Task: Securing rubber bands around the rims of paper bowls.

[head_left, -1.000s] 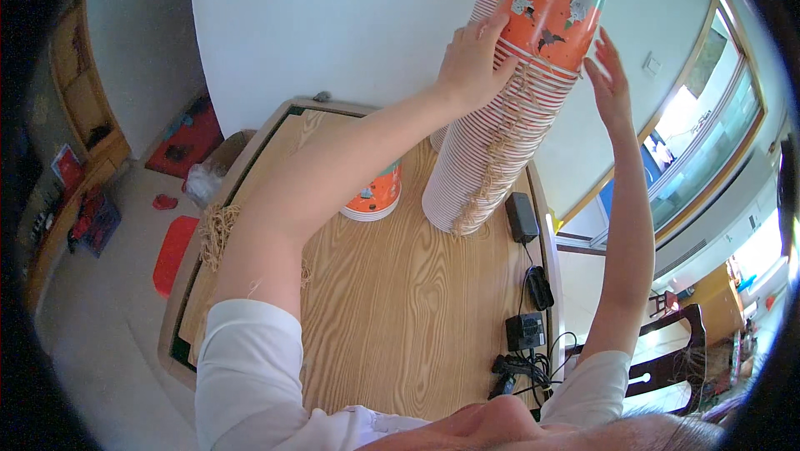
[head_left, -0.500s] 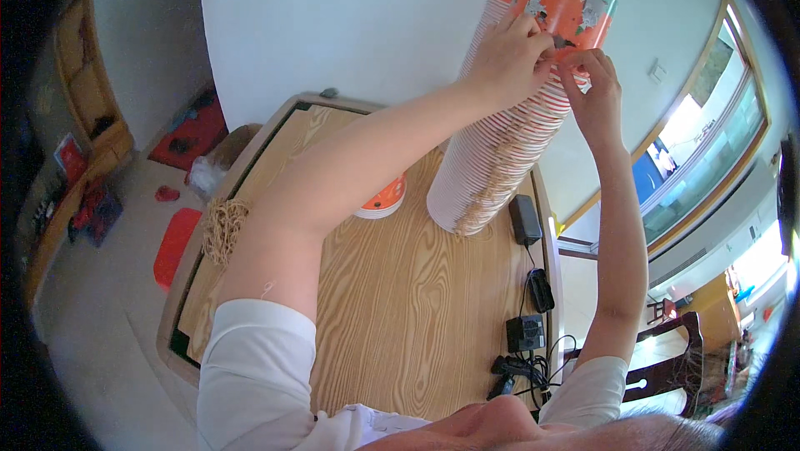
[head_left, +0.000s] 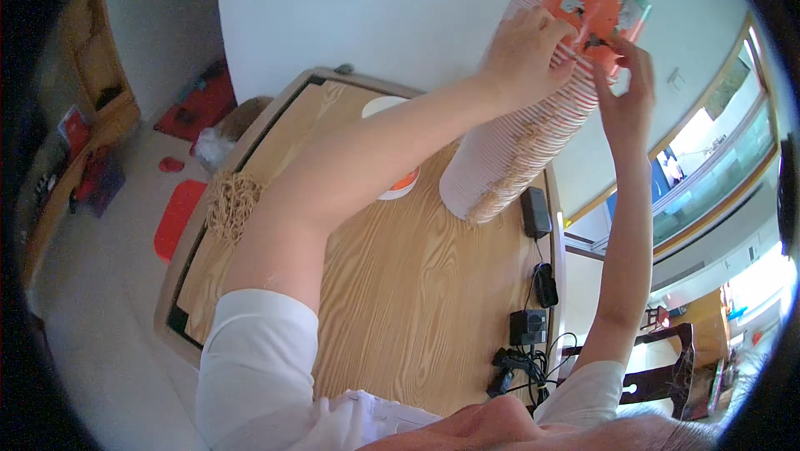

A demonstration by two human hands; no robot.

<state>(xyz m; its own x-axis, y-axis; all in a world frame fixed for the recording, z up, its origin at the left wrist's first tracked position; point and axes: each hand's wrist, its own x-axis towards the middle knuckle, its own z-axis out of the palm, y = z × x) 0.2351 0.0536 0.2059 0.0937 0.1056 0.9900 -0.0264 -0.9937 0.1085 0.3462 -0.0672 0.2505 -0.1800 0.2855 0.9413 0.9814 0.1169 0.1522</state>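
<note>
My paper-cup stack (head_left: 492,147) is white with close-set ring stripes, reddish between the upper rings. Its end cup (head_left: 612,13) is orange with a green band and grey and black figures. The twine (head_left: 504,184) on the stack is tan; so is my loose bundle (head_left: 233,205). My tabletop (head_left: 392,309) is light brown with wavy grain. My sleeve (head_left: 258,338) is plain white.

The single head-worn fisheye view looked steeply down from above the near side of the wooden table (head_left: 400,301), facing across it toward the white wall (head_left: 350,17) beyond, fairly close to the tabletop.
</note>
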